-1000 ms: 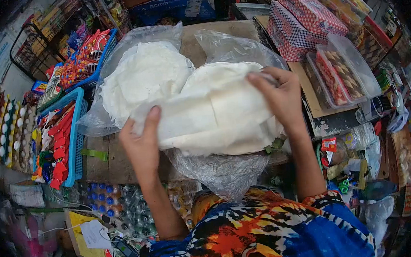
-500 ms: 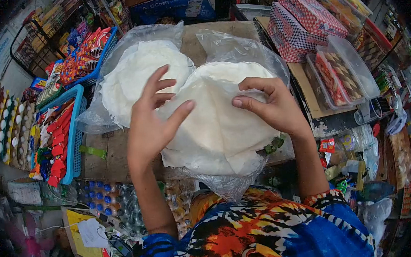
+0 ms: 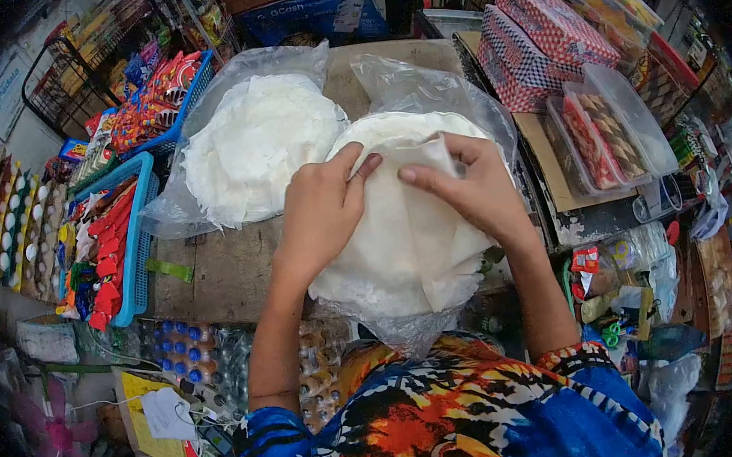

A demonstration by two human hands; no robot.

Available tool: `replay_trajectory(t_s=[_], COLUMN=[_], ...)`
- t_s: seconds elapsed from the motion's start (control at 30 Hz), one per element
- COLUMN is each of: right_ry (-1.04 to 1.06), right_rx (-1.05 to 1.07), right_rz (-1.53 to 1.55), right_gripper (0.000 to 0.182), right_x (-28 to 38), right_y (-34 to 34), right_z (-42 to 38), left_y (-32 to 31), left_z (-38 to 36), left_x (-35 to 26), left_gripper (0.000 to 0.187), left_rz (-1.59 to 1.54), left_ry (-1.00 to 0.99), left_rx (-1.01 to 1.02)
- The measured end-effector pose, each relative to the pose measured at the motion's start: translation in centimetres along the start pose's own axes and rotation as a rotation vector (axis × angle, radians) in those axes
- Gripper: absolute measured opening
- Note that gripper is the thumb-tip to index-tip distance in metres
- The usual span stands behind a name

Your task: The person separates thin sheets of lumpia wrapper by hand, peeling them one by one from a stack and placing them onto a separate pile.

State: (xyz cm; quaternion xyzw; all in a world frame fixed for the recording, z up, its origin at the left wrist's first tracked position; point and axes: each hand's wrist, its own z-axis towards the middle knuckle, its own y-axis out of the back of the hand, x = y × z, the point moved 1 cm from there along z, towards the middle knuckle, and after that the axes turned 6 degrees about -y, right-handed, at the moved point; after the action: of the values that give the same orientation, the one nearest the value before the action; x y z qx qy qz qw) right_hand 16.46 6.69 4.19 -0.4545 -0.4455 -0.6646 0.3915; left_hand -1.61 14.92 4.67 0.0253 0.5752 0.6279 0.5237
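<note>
A stack of thin, round, off-white spring roll wrappers (image 3: 385,253) lies on a clear plastic bag in front of me. My right hand (image 3: 483,189) pinches the top wrapper near its far edge, where a flap is raised and folded. At the left side of the same edge, my left hand (image 3: 323,210) has thumb and forefinger close together on the wrapper; its other fingers are mostly hidden. To the left sits a second, whiter wrapper pile (image 3: 261,146) on its own plastic bag (image 3: 166,205), untouched by either hand.
Both piles rest on a worn wooden table (image 3: 223,270). Blue baskets (image 3: 137,246) of packets and egg trays (image 3: 17,221) stand left. Checked boxes (image 3: 533,52) and a clear tub of wafer sticks (image 3: 596,142) stand right. A green strip (image 3: 170,269) lies near the left basket.
My left hand has gone from spread fingers to a pinch, moving right and down onto the wrapper edge. The top wrapper's far edge is now lifted and folded at my right hand.
</note>
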Motion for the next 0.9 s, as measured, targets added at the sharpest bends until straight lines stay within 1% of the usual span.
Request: replay_trajectory(t_s=[0.03,0.07,0.1,0.13,0.17,0.2,0.23,0.27,0.3,0.33,0.37,0.4,0.43,0.47,0.53,0.57,0.63,0.67,0.7,0.73,0.77,0.8,0.83,0.87,0.9], right_ry=[-0.105,-0.209,-0.188,-0.165,-0.109,-0.047,0.0,0.039,-0.009,-0.014,0.028,0.072,0.027,0.063,0.024,0.01,0.003,-0.009,-0.01,-0.036,-0.064,-0.068,-0.088,-0.103,-0.092], right_rx=[-0.055,-0.108,-0.312,-0.514,-0.614,-0.713,-0.732,-0.748,-0.725,-0.719,-0.687,-0.66,-0.575,-0.514,-0.379,-0.317,-0.302,-0.287,-0.286,-0.227,-0.171,-0.178,-0.124,-0.07,-0.013], right_rz=[-0.084,-0.168,-0.005,0.158,0.217,0.279,0.286,0.291,0.315,0.315,0.233,0.153,0.171,0.191,0.32,0.331,0.345,0.363,0.363,0.35,0.338,0.339,0.353,0.366,0.375], right_gripper=[0.031,0.03,0.03,0.031,0.032,0.033,0.033,0.033,0.032,0.032,0.031,0.03,0.027,0.027,0.026,0.025,0.026,0.027,0.027,0.027,0.028,0.028,0.028,0.029,0.03], right_x=[-0.7,-1.3,-1.8,-2.4,-3.2,-3.8,-3.7,-3.5,-2.8,-1.7,-0.5,0.3,0.4,1.0,2.2,2.4,2.9,3.1,3.3,3.5,3.6,3.8,4.0,4.3,4.9], right_y=[1.1,2.5,4.5,6.9,9.9,12.1,12.5,12.5,11.6,10.3,8.7,7.5,6.8,5.8,4.7,4.6,4.4,4.3,4.3,4.3,4.3,4.1,3.6,3.1,2.5], right_z=[0.2,0.4,0.6,0.5,-0.4,-1.1,-1.7,-2.7,-3.6,-4.0,-4.2,-4.2,-4.1,-3.7,-3.1,-2.9,-2.7,-2.7,-2.7,-2.8,-2.9,-3.0,-3.0,-2.9,-2.9], left_y=[0.1,0.7,1.6,4.0,4.8,7.4,9.5,10.6,11.3,12.2,12.4,12.1,12.0,12.3,13.0,13.8,15.2,15.9,16.9,17.5,17.2,16.2,15.4,14.9,13.8], left_z=[-0.4,-1.0,-1.5,-2.2,-3.2,-4.2,-5.1,-5.7,-5.7,-5.5,-4.9,-3.5,-2.2,-1.2,0.9,2.0,4.2,5.6,7.3,9.0,10.5,12.0,12.3,12.2,12.2], left_x=[0.5,1.7,2.9,3.9,10.4,11.4,12.1,13.5,13.2,12.5,11.6,10.3,9.0,8.1,6.3,5.8,5.5,6.5,8.1,9.7,11.8,14.3,13.6,13.2,13.0], left_gripper=[0.027,0.021,0.02,0.027,0.026,0.027,0.03,0.037,0.037,0.037,0.037,0.036,0.036,0.036,0.035,0.035,0.038,0.038,0.043,0.049,0.049,0.053,0.057,0.067,0.069], left_rz=[0.002,-0.021,-0.046,0.02,0.373,0.079,-0.22,-0.303,-0.231,-0.161,-0.157,-0.133,-0.11,-0.11,-0.204,-0.209,-0.291,-0.291,-0.192,-0.094,-0.096,0.274,0.646,0.624,0.569], left_ry=[0.0,0.004,0.009,0.305,-0.001,0.165,0.33,0.219,0.226,0.232,0.236,0.16,0.08,0.071,0.011,0.004,0.039,0.041,0.056,0.07,0.069,0.057,0.041,0.191,0.034], left_rx=[0.004,-0.171,-0.348,-0.414,-0.804,-0.9,-0.979,-0.993,-0.913,-0.835,-0.838,-0.774,-0.708,-0.71,-0.567,-0.569,-0.538,-0.539,-0.445,-0.347,-0.34,-0.384,-0.422,-0.237,-0.277])
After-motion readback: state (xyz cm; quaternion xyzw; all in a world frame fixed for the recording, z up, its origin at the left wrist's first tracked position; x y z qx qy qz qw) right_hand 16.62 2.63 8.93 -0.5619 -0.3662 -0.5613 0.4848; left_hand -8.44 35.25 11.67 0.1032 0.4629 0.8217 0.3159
